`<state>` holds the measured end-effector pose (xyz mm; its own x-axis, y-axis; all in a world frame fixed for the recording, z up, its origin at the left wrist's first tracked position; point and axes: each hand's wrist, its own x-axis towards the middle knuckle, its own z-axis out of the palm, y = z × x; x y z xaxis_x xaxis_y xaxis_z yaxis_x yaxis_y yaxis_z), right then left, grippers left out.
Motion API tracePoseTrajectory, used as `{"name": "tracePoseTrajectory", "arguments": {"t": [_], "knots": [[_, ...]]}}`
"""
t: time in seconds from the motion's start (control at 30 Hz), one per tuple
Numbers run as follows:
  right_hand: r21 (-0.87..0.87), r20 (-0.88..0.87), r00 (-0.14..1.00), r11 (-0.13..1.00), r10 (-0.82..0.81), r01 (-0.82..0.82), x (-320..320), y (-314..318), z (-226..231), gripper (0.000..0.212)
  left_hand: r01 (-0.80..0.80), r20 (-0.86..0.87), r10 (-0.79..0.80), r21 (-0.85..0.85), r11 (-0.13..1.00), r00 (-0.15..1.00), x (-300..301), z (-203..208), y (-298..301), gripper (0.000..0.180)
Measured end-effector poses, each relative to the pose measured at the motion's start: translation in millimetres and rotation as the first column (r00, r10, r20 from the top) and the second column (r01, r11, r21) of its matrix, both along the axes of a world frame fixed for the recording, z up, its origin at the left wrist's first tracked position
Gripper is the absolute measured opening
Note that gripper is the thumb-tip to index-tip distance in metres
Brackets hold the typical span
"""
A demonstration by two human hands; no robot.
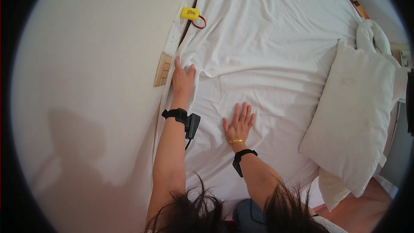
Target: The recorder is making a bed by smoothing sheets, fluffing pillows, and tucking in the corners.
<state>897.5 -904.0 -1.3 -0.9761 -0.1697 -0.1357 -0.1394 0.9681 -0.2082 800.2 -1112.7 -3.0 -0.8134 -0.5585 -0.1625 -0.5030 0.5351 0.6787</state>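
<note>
A white bed sheet (pixel 258 56) covers the bed, wrinkled and with a raised fold across its middle. At the bed's left edge, by the wall, my left hand (pixel 183 80) touches the sheet beside that fold. Its thumb and a finger stretch forward and apart; the other fingers are hidden. My right hand (pixel 239 123) lies flat on the sheet with its fingers spread, to the right and nearer me. It holds nothing.
White pillows (pixel 351 112) lie along the bed's right side. On the left wall (pixel 95 51) are a beige switch panel (pixel 163 70) and a white socket (pixel 173 39). A yellow device (pixel 189 13) with a red-and-black loop sits at the wall above them. Reddish floor (pixel 366 209) shows at lower right.
</note>
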Motion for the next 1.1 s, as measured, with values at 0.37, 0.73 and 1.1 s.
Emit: {"name": "tracePoseTrajectory", "arguments": {"t": [0.37, 0.73, 1.1], "knots": [[0.019, -0.031, 0.999, 0.999, 0.026, -0.025, 2, -4, -5, 0.062, 0.005, 0.177, -0.017, 0.069, 0.998, 0.984, -3, 2, -9, 0.072], [0.058, -0.06, 0.997, 0.998, 0.038, -0.035, 5, -4, -2, 0.064, 0.058, 0.144, -0.005, -0.363, 0.93, 0.99, 155, 22, 36, 0.067], [0.054, -0.074, 0.996, 0.998, 0.04, -0.036, 3, -6, -1, 0.064, -0.167, 0.323, 0.134, 0.076, 0.983, 0.937, 134, -9, -16, 0.067]]}}
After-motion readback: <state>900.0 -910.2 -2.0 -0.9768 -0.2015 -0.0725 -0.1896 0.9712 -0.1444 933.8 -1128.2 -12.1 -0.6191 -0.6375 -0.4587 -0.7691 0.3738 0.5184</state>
